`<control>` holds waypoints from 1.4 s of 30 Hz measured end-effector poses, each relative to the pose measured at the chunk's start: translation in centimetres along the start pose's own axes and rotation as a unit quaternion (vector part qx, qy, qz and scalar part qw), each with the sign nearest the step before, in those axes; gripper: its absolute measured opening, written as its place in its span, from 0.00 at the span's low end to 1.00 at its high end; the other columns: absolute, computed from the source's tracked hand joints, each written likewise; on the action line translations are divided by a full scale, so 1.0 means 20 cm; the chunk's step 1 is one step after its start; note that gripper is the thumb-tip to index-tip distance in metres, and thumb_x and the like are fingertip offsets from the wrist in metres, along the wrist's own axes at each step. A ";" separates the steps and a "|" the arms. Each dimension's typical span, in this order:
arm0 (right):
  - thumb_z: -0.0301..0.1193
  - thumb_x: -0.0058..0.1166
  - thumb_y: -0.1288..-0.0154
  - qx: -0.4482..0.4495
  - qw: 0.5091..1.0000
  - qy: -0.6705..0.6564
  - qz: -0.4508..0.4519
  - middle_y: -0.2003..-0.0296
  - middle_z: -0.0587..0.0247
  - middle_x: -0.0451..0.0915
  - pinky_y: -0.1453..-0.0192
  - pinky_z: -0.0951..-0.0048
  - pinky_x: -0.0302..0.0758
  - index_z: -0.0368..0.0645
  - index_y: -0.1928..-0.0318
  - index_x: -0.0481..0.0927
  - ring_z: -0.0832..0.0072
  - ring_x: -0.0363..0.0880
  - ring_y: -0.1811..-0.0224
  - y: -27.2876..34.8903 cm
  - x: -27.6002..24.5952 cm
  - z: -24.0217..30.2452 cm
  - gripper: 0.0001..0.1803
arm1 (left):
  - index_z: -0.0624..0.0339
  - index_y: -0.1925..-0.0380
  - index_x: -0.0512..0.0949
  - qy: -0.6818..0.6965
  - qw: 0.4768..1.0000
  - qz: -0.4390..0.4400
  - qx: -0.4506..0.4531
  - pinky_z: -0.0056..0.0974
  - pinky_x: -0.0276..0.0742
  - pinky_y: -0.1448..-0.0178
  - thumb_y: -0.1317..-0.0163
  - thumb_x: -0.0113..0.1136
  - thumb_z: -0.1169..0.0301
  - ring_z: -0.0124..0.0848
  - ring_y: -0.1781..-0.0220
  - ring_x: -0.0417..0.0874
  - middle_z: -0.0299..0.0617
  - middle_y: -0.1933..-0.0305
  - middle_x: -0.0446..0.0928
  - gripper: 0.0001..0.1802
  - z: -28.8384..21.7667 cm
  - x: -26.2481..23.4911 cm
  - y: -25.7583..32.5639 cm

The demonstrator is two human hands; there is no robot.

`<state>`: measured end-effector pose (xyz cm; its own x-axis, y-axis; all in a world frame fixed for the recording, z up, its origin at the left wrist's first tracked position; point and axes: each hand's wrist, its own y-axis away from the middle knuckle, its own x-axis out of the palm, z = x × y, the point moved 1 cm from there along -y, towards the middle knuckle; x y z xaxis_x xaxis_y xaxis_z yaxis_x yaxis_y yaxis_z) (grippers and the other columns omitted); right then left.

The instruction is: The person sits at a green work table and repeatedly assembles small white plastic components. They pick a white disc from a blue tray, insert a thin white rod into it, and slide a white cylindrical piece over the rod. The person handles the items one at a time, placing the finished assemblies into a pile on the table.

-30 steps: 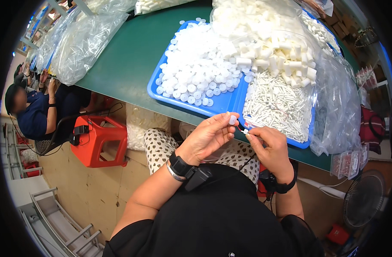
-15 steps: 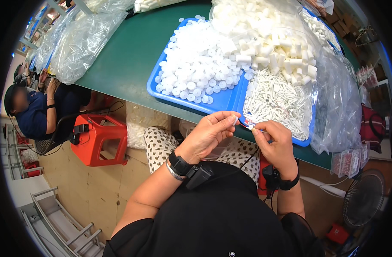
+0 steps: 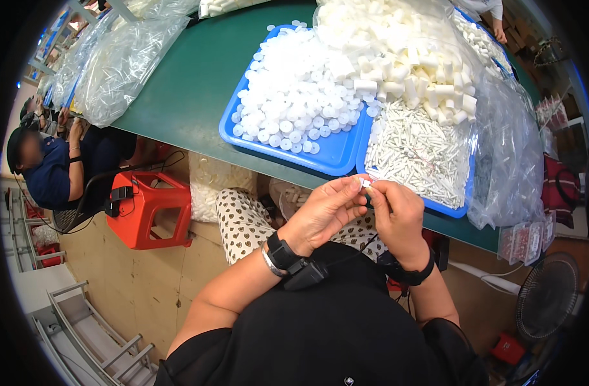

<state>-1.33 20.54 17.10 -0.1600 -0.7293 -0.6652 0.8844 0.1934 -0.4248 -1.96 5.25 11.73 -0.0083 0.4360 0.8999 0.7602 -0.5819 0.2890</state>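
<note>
My left hand (image 3: 330, 209) and my right hand (image 3: 397, 209) meet at the table's near edge, fingertips almost touching. Between them is a small white piece (image 3: 365, 183), pinched by thumb and forefinger on both sides; its exact kind is too small to make out. Just beyond my fingers lies a blue tray (image 3: 467, 201) of slim white sticks (image 3: 416, 151), a few with thin red strands. Left of it, another blue tray (image 3: 336, 166) is heaped with translucent white discs (image 3: 294, 96). Thick cream-white cylinders (image 3: 429, 67) spill from a clear bag above the sticks.
Clear plastic bags (image 3: 510, 161) drape over the green table's (image 3: 204, 71) right side. A red stool (image 3: 146, 209) stands at left, near a seated person (image 3: 50, 161). A black fan (image 3: 546, 296) stands at lower right. Another person's hand (image 3: 499, 33) shows at the far right.
My right hand has moved left and closed in on my left hand, so the fingertips now meet at the small white piece. A co-worker's arm has shifted at the far right.
</note>
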 end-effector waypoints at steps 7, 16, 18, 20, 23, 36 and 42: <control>0.25 0.58 0.34 0.097 0.991 -0.092 0.002 0.78 0.57 0.79 0.72 0.67 0.72 0.38 0.65 0.79 0.64 0.79 0.77 0.03 0.07 -0.03 0.03 | 0.60 0.47 0.74 0.008 1.000 -0.023 0.012 0.31 0.77 0.49 0.30 0.58 0.60 0.20 0.59 0.77 0.31 0.60 0.77 0.18 0.03 0.00 -0.02; 0.19 0.54 0.44 -0.066 0.976 0.202 0.041 0.61 0.60 0.80 0.57 0.61 0.76 0.42 0.58 0.81 0.62 0.79 0.61 -0.16 -0.08 -0.23 0.13 | 0.62 0.48 0.74 -0.064 0.991 -0.096 0.068 0.32 0.80 0.49 0.28 0.56 0.60 0.25 0.58 0.80 0.36 0.61 0.78 0.18 -0.08 0.02 0.04; 0.19 0.54 0.46 -0.096 0.957 0.253 0.103 0.62 0.61 0.79 0.58 0.62 0.76 0.42 0.62 0.80 0.63 0.78 0.62 -0.19 -0.07 -0.26 0.11 | 0.63 0.48 0.74 -0.066 0.991 -0.097 0.065 0.34 0.81 0.46 0.28 0.55 0.61 0.29 0.54 0.82 0.37 0.61 0.78 0.18 -0.07 0.03 0.04; 0.20 0.55 0.47 -0.122 0.942 0.281 0.138 0.63 0.61 0.79 0.58 0.63 0.75 0.42 0.65 0.79 0.63 0.76 0.64 -0.19 -0.07 -0.28 0.08 | 0.64 0.49 0.74 -0.064 0.991 -0.097 0.063 0.35 0.81 0.44 0.28 0.55 0.62 0.32 0.51 0.82 0.39 0.61 0.78 0.17 -0.08 0.04 0.04; 0.21 0.56 0.47 -0.139 0.944 0.267 0.137 0.66 0.60 0.78 0.59 0.64 0.75 0.41 0.67 0.79 0.63 0.76 0.65 -0.19 -0.09 -0.30 0.06 | 0.65 0.49 0.74 -0.058 0.991 -0.099 0.065 0.37 0.81 0.42 0.28 0.55 0.65 0.34 0.49 0.83 0.41 0.61 0.79 0.16 -0.09 0.05 0.05; 0.22 0.63 0.43 -0.027 0.997 0.019 0.070 0.73 0.56 0.81 0.67 0.65 0.74 0.37 0.64 0.82 0.61 0.79 0.72 -0.06 -0.17 -0.10 0.06 | 0.67 0.50 0.73 -0.037 0.988 -0.092 0.122 0.37 0.82 0.41 0.28 0.55 0.67 0.36 0.48 0.83 0.45 0.59 0.79 0.14 -0.10 0.10 0.03; 0.23 0.63 0.42 -0.021 0.997 0.017 0.071 0.74 0.57 0.80 0.67 0.64 0.74 0.37 0.65 0.81 0.61 0.78 0.72 -0.05 -0.17 -0.07 0.06 | 0.66 0.50 0.74 -0.047 0.985 -0.103 0.131 0.37 0.81 0.41 0.29 0.55 0.67 0.36 0.48 0.83 0.45 0.59 0.79 0.14 -0.09 0.09 0.03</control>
<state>-2.28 23.84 18.94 -0.0493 -0.6701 -0.7407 0.8806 0.3208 -0.3488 -2.73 4.58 14.12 -0.1293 0.5945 0.7937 0.8901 -0.2832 0.3571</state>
